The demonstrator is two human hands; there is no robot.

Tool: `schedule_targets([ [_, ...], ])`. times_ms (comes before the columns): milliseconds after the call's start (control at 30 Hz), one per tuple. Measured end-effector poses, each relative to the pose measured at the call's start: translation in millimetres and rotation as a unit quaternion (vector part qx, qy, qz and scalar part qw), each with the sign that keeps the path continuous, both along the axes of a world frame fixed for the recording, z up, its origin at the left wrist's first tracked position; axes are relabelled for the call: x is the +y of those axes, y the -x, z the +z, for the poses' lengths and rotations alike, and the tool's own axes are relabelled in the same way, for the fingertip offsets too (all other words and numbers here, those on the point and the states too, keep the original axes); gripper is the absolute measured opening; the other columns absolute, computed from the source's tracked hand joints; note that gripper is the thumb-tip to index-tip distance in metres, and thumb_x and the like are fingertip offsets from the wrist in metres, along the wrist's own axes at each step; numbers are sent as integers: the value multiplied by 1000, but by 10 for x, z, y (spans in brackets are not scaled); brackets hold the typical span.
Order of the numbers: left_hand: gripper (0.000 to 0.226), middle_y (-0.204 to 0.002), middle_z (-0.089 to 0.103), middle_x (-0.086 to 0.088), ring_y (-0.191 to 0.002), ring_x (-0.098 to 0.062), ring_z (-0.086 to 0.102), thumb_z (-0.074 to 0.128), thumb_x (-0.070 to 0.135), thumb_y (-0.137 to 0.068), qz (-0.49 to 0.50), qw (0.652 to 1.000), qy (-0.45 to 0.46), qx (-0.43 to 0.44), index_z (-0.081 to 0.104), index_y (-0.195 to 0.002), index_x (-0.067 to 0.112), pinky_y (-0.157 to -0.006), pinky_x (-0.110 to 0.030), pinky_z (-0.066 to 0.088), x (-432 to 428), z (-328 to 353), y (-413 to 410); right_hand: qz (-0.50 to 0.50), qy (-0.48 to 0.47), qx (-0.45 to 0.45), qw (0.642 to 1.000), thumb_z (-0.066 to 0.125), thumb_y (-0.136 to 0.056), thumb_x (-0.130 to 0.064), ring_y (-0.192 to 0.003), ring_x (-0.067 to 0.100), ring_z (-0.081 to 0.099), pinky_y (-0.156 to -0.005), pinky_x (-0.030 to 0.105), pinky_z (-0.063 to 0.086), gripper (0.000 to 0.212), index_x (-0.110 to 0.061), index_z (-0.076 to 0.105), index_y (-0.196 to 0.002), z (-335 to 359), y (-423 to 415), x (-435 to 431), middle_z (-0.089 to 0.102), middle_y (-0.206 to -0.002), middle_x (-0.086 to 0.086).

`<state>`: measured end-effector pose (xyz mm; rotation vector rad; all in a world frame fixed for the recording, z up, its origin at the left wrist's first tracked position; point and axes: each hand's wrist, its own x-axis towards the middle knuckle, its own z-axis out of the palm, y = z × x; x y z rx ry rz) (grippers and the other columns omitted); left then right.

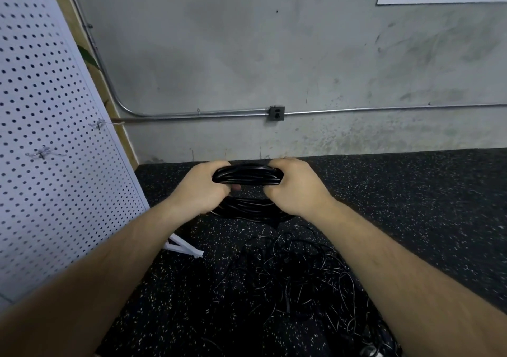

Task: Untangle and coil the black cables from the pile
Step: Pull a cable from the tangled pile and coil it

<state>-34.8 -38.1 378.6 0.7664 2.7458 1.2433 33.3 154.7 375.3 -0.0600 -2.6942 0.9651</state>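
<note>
Mid-frame: left hand [204, 185] and right hand [295, 184] each clench an end of the coiled black cable [247, 175]. Tangled cable pile [296, 277] on floor [411, 206], lower centre.

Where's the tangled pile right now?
Head view, lower centre-right: the pile lies on the floor, nearer the camera than the coil gripped by the left hand and right hand.

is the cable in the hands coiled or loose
Coiled: the cable sits in stacked loops, gripped by the left hand and right hand.
</note>
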Motion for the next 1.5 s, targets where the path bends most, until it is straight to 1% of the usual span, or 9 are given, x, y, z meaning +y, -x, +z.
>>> schedule_targets([
  [267,47,-109,77,-6,-104,-19,73,81,42,-81,46,941,-278,-190,72,-115,12,-104,-45,51,-267,-234,-25,-117,214,-60,968,60,-86,-11,-69,19,66,-56,25,49,14,-20,67,-93,-215,150,-277,69,-80,2],
  [367,59,-119,75,-8,-114,-22,70,73,47,-79,35,867,-399,-295,68,-125,10,-112,-46,44,-205,-242,-91,-170,420,-79,888,62,-87,-9,-89,27,70,-78,39,59,15,-19,67,-97,-239,267,-408,72,-93,6],
  [467,64,-115,76,-2,-111,-20,70,77,55,-68,58,855,-379,-348,69,-122,20,-109,-43,43,-169,-243,-129,-175,544,-107,814,63,-90,-5,-88,36,71,-61,39,59,12,-16,61,-95,-275,350,-607,71,-98,15],
  [633,47,-115,76,-8,-107,-23,73,76,37,-84,48,879,-336,-335,69,-124,11,-101,-44,52,-311,-160,-11,-146,479,-113,858,67,-84,-8,-88,30,73,-82,44,62,15,-19,67,-95,-348,452,-706,74,-96,9],
  [833,17,-96,76,-14,-91,-27,73,71,3,-86,110,897,-313,-292,73,-102,0,-91,-43,58,-454,-104,155,-82,242,-88,963,61,-85,-13,-75,18,64,-58,27,42,12,-22,66,-91,-306,449,-618,67,-82,-1],
  [967,15,-81,72,-9,-80,-23,71,70,-2,-80,126,931,-266,-217,71,-94,1,-94,-49,57,-445,-39,185,-48,213,-95,971,64,-86,-17,-64,14,65,-50,20,42,11,-21,66,-97,-273,430,-602,66,-80,-3],
  [1167,26,-80,73,-18,-70,-23,69,65,-14,-77,100,965,-190,-153,68,-94,5,-82,-49,61,-374,-3,136,51,88,-225,969,79,-64,-53,-94,18,68,-83,34,56,39,-31,65,-93,-293,425,-548,69,-99,-6],
  [1300,33,-84,73,-16,-70,-19,66,64,-15,-72,59,983,-137,-111,69,-95,8,-72,-37,56,-308,41,51,165,225,-161,947,90,-66,-33,-106,12,69,-98,36,54,69,-29,58,-127,-158,391,-525,72,-115,-7],
  [1500,20,-79,59,-20,-72,-29,56,54,-23,-73,29,962,-214,-168,61,-90,-15,-66,-37,51,-223,127,-12,232,421,-208,852,77,-74,-15,-89,11,72,-78,33,57,41,-15,67,-114,-157,320,-522,76,-98,-2],
])
